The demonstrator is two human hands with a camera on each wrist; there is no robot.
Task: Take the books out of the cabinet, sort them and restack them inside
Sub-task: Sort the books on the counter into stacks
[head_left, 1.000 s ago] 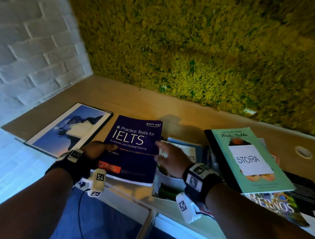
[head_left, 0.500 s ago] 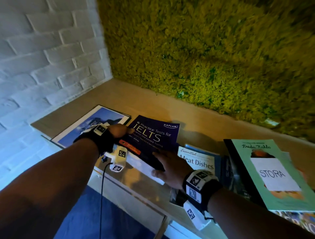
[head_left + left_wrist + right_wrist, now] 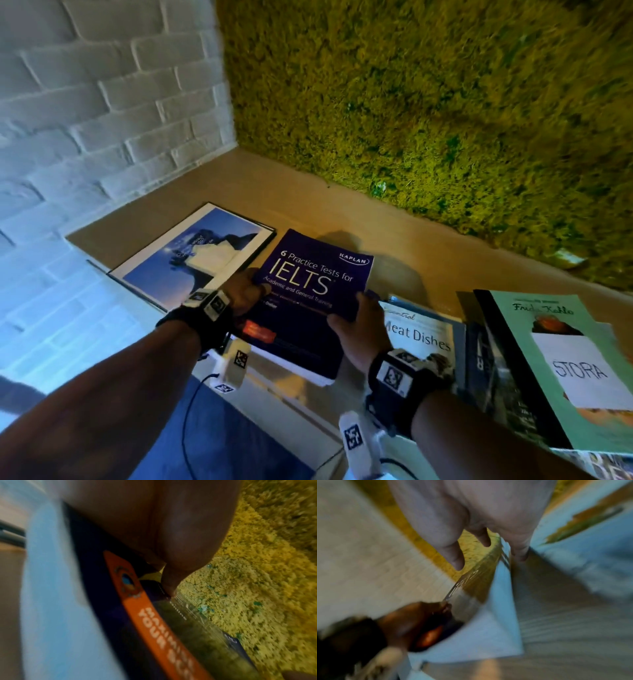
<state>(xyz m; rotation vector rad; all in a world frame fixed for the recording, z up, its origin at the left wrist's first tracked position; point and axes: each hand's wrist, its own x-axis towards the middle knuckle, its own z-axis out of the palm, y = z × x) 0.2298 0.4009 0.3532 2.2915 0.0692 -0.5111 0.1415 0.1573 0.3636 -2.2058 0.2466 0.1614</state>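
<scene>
A thick purple IELTS book (image 3: 308, 301) is held at the middle of the wooden cabinet top (image 3: 428, 253), its front end raised. My left hand (image 3: 245, 291) grips its left edge, thumb on the cover. My right hand (image 3: 356, 322) grips its right edge. In the left wrist view the orange band of the IELTS book (image 3: 154, 622) runs under my thumb. The right wrist view shows the white page edge of the IELTS book (image 3: 496, 622) with fingers (image 3: 453, 555) curled over it. A blue photo book (image 3: 195, 257) lies flat to the left.
Right of my hand lies a white Meat Dishes book (image 3: 421, 339), then a stack topped by a green Frida Kahlo book (image 3: 561, 363) with a STORA paper label. A moss wall (image 3: 411, 102) stands behind and a white brick wall (image 3: 102, 102) at left.
Both hands took the IELTS book by its side edges and its front end came up off the top. The head camera moved closer and turned left.
</scene>
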